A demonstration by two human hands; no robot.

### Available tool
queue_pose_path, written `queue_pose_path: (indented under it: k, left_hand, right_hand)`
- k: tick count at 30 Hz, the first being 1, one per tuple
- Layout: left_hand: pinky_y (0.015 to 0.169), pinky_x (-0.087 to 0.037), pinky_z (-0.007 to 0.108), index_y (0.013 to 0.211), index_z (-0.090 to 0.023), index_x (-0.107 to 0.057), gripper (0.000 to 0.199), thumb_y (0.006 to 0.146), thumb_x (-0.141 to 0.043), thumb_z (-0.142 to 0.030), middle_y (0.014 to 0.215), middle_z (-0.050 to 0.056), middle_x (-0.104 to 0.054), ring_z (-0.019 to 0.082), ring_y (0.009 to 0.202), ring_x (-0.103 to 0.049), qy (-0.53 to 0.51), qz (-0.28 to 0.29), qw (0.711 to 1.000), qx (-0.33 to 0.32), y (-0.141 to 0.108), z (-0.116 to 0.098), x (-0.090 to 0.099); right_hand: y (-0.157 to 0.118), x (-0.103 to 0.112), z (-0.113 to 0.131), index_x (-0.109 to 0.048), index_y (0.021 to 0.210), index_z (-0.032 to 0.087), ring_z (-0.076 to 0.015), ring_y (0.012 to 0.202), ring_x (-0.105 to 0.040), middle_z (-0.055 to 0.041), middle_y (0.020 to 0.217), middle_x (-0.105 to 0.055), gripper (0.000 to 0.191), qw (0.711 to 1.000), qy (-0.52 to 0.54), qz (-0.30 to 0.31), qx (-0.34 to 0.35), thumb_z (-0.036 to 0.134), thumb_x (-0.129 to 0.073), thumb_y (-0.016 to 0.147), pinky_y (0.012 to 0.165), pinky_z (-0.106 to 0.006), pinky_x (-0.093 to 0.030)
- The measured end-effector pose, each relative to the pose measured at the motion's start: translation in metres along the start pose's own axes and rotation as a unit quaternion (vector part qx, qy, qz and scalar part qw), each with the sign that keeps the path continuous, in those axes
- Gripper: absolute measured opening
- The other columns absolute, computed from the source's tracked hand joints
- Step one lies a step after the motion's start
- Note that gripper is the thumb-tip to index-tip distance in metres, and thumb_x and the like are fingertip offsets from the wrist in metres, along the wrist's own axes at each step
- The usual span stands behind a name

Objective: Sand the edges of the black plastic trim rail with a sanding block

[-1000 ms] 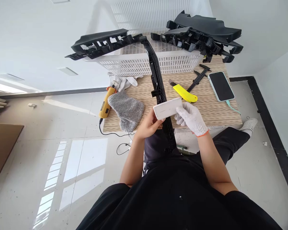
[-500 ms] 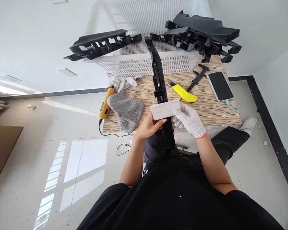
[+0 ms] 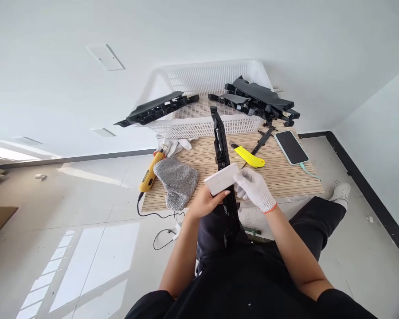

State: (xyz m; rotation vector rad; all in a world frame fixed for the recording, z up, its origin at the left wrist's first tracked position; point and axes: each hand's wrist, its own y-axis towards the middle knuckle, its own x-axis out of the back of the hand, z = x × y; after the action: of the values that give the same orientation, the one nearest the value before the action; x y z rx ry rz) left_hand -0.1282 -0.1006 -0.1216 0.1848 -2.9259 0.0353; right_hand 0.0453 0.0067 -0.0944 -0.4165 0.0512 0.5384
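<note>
My bare left hand (image 3: 206, 202) grips a flat white block (image 3: 222, 178) by its lower left part, thumb along the near edge. At the block's right end, my right hand (image 3: 254, 188), in a white knit glove with an orange cuff, pinches the corner. Beneath the block runs a long black plastic part (image 3: 221, 139), reaching from my lap across the table toward the basket. A yellow utility knife (image 3: 251, 157) with its blade out lies right of the black part. On the left a grey cloth (image 3: 177, 181) rests by the table's edge.
A yellow corded tool (image 3: 150, 174) and white gloves (image 3: 176, 145) lie at the table's (image 3: 279, 181) left. Black calipers (image 3: 263, 140) and a phone (image 3: 291, 147) with a cable are at the right. Behind, a white basket (image 3: 199, 127) bears several black plastic parts (image 3: 262, 95).
The view has tilted up, so the table and basket appear lower. The white block is more tilted, its right end raised, with both hands still on it.
</note>
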Motion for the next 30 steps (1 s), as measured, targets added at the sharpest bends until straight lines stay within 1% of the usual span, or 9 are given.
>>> queue_pose_path:
  k: [4, 6, 10, 15, 18, 21, 25, 27, 30]
  left_hand:
    - [0.054, -0.058, 0.025, 0.137, -0.022, -0.043, 0.059, 0.092, -0.069, -0.05, 0.089, 0.003, -0.069, 0.015, 0.068, -0.065, -0.038, 0.01, 0.998, 0.041, -0.002, 0.001, -0.001]
    - [0.054, -0.057, 0.023, 0.136, -0.023, -0.041, 0.058, 0.092, -0.068, -0.051, 0.09, 0.003, -0.07, 0.014, 0.068, -0.065, -0.049, 0.016, 0.998, 0.048, -0.002, 0.003, -0.001]
    - [0.053, -0.054, 0.022, 0.133, -0.022, -0.04, 0.059, 0.091, -0.068, -0.053, 0.09, 0.003, -0.069, 0.014, 0.067, -0.063, -0.034, 0.009, 0.999, 0.036, -0.001, 0.007, -0.001]
    - [0.051, -0.052, 0.021, 0.13, -0.021, -0.041, 0.055, 0.093, -0.066, -0.053, 0.077, -0.003, -0.058, 0.011, 0.06, -0.055, -0.01, -0.002, 0.999, 0.032, -0.001, 0.003, -0.002]
    - [0.049, -0.05, 0.02, 0.133, -0.02, -0.043, 0.056, 0.093, -0.066, -0.052, 0.07, -0.006, -0.05, 0.01, 0.056, -0.052, 0.004, -0.013, 0.999, 0.039, -0.001, 0.0, -0.003]
    - [0.05, -0.052, 0.021, 0.135, -0.02, -0.044, 0.058, 0.092, -0.068, -0.051, 0.069, -0.006, -0.049, 0.011, 0.057, -0.053, 0.003, -0.013, 0.999, 0.049, -0.002, 0.0, -0.002]
    - [0.051, -0.054, 0.022, 0.131, -0.021, -0.045, 0.056, 0.091, -0.07, -0.051, 0.076, -0.002, -0.06, 0.012, 0.061, -0.059, -0.015, -0.013, 0.998, 0.056, -0.002, 0.003, -0.001]
    - [0.052, -0.055, 0.022, 0.131, -0.022, -0.044, 0.057, 0.09, -0.07, -0.052, 0.082, 0.001, -0.066, 0.014, 0.064, -0.063, -0.022, -0.011, 0.998, 0.057, -0.001, 0.003, -0.001]
    - [0.053, -0.056, 0.022, 0.132, -0.022, -0.043, 0.058, 0.091, -0.07, -0.052, 0.091, 0.004, -0.071, 0.015, 0.068, -0.067, -0.036, -0.011, 0.998, 0.058, -0.001, 0.002, -0.002]
  right_hand:
    - [-0.001, 0.009, 0.0, -0.054, 0.092, 0.025, -0.0081, 0.031, -0.038, 0.01, 0.047, -0.052, 0.042, 0.989, 0.113, -0.074, 0.057, 0.061, -0.073, 0.079, 0.028, -0.018, -0.025]
    - [-0.002, 0.014, -0.002, -0.056, 0.099, 0.026, -0.0083, 0.029, -0.031, 0.0124, 0.042, -0.046, 0.035, 0.983, 0.147, -0.065, 0.086, 0.052, -0.071, 0.08, 0.027, -0.019, -0.021]
    - [-0.002, 0.016, -0.004, -0.058, 0.096, 0.022, -0.0114, 0.035, -0.047, 0.0064, 0.05, -0.058, 0.025, 0.987, 0.141, -0.024, 0.077, 0.041, -0.062, 0.079, 0.03, -0.021, -0.03]
    - [0.007, 0.0, -0.001, -0.052, 0.091, 0.025, -0.0111, 0.035, -0.05, 0.0075, 0.054, -0.058, 0.022, 0.992, 0.101, -0.076, 0.027, 0.039, -0.061, 0.077, 0.031, -0.019, -0.032]
    - [0.01, -0.008, 0.0, -0.054, 0.095, 0.025, -0.0104, 0.035, -0.049, 0.0078, 0.056, -0.055, 0.021, 0.995, 0.046, -0.085, 0.027, 0.041, -0.059, 0.083, 0.032, -0.02, -0.034]
    - [0.008, -0.009, -0.003, -0.057, 0.126, 0.028, -0.0138, 0.049, -0.061, 0.0029, 0.075, -0.065, 0.038, 0.99, -0.068, -0.089, 0.09, 0.04, -0.057, 0.089, 0.042, -0.024, -0.048]
    - [0.005, -0.007, -0.01, -0.046, 0.153, 0.032, -0.0209, 0.078, -0.07, -0.0063, 0.113, -0.071, 0.064, 0.925, -0.301, -0.079, 0.218, 0.025, -0.055, 0.089, 0.074, -0.036, -0.059]
    - [0.004, -0.008, -0.012, -0.046, 0.155, 0.033, -0.0229, 0.083, -0.07, -0.0087, 0.126, -0.067, 0.07, 0.891, -0.381, -0.066, 0.238, 0.019, -0.055, 0.088, 0.079, -0.039, -0.058]
    - [0.005, -0.01, -0.012, -0.049, 0.154, 0.034, -0.0253, 0.09, -0.07, -0.0101, 0.129, -0.066, 0.065, 0.88, -0.407, -0.063, 0.236, 0.022, -0.057, 0.091, 0.081, -0.04, -0.058]
